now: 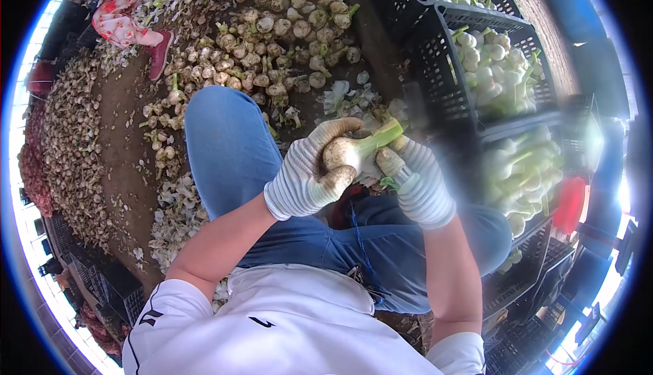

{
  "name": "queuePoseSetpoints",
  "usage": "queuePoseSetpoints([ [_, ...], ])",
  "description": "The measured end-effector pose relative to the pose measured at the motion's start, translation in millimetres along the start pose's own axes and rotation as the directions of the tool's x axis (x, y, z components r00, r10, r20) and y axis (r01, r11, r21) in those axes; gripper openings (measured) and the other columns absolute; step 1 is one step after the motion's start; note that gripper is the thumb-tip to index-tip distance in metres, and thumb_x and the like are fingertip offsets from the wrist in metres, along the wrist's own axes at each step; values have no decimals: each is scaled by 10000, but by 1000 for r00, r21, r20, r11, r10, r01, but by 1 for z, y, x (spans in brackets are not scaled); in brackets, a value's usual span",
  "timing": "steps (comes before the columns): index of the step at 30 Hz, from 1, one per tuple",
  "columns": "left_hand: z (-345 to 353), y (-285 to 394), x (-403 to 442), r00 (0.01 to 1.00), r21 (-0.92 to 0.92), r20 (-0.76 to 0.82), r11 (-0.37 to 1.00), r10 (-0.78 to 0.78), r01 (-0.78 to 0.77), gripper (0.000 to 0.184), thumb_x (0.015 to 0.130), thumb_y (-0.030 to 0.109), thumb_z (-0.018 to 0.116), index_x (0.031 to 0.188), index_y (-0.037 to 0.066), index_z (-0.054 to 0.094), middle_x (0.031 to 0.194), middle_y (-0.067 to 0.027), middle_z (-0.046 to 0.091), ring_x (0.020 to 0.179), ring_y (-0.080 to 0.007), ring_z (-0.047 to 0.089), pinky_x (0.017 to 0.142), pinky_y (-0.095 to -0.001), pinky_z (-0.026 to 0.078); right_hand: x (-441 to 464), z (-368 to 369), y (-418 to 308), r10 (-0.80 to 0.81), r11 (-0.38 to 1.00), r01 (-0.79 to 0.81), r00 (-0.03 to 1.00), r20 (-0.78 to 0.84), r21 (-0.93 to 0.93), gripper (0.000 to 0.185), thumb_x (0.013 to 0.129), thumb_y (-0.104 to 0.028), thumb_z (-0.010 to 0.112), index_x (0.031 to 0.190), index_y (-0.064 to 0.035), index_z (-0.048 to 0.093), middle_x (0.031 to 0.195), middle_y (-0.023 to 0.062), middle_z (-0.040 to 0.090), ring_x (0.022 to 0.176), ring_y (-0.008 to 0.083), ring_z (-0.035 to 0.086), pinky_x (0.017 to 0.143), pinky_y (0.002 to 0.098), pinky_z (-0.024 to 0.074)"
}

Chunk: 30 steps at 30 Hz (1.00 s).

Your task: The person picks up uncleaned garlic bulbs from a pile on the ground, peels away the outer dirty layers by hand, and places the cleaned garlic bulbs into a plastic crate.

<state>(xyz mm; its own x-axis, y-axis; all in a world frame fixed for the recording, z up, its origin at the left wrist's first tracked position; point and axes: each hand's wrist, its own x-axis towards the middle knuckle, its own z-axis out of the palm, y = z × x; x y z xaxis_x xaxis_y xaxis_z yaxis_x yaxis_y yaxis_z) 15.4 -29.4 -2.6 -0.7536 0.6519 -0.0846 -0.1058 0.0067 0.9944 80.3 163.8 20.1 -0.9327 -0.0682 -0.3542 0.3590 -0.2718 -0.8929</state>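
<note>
My left hand (309, 171), in a striped work glove with a soiled thumb and fingertips, is closed around a garlic bulb (338, 154). The bulb has a brownish outer skin, and its thick pale-green stem (381, 137) points up and right to a cut end. My right hand (423, 181), gloved the same way, is closed beside the stem, fingertips near the cut end. A small greyish thing shows between its thumb and fingers; I cannot make out what it is. Loose garlic skins (347, 99) lie on the ground beyond both hands.
Untrimmed garlic bulbs (272, 62) are heaped in front, with another heap (71, 164) at far left. Black crates (445, 69) of cleaned white garlic (493, 69) stand on the right, beside a red object (570, 205). Another person's leg and red shoe (161, 55) show at upper left.
</note>
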Motion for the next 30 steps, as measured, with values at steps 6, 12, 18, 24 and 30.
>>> queuePoseSetpoints([
  [6, -4, -1, 1, 980, -504, 127, 842, -151, 195, 662, 803, 334, 738, 1335, 23, 495, 1132, -77, 641, 929, -151, 633, 807, -267, 521, -8, -2, -13, -37, 998, 41, 994, 99, -42, 273, 1000, -174, 525, 1176, 19, 606, 957, 42, 679, 811, 84, 619, 741, 238, 515],
  [12, -3, 7, -2, 879, -810, 362, 361, -312, 462, 700, 789, 356, 697, 1338, -18, 476, 1083, -185, 638, 678, -188, 607, 539, -268, 478, -11, -6, -18, -18, 996, 30, 988, 152, -78, 267, 1001, -168, 521, 1167, 24, 604, 949, 51, 682, 819, 97, 624, 766, 254, 515],
  [18, 5, -5, -1, 961, -674, 53, 700, -271, 235, 717, 842, 495, 638, 1332, 0, 469, 1054, -189, 628, 831, -224, 650, 613, -334, 530, -8, -7, -13, -25, 999, 20, 988, 152, 32, 319, 938, -232, 644, 1129, 22, 615, 903, 40, 673, 808, 95, 596, 752, 264, 491],
  [24, 9, -5, -3, 870, 628, -84, 704, 486, -332, 512, 839, 285, 693, 1244, 10, 540, 1013, -193, 657, 885, -338, 683, 783, -368, 556, 2, 9, -8, -78, 988, 68, 994, -71, -141, 238, 919, -177, 658, 1066, 10, 662, 866, 7, 666, 771, 59, 555, 708, 235, 474],
  [30, 16, -3, -4, 981, -182, -194, 982, 14, -49, 503, 865, 329, 684, 1222, -1, 556, 1003, -132, 664, 847, -173, 654, 706, -299, 546, -3, 6, -8, -149, 967, 119, 982, -119, -227, 155, 912, -109, 641, 1000, 14, 678, 779, 8, 651, 710, 50, 524, 645, 229, 453],
])
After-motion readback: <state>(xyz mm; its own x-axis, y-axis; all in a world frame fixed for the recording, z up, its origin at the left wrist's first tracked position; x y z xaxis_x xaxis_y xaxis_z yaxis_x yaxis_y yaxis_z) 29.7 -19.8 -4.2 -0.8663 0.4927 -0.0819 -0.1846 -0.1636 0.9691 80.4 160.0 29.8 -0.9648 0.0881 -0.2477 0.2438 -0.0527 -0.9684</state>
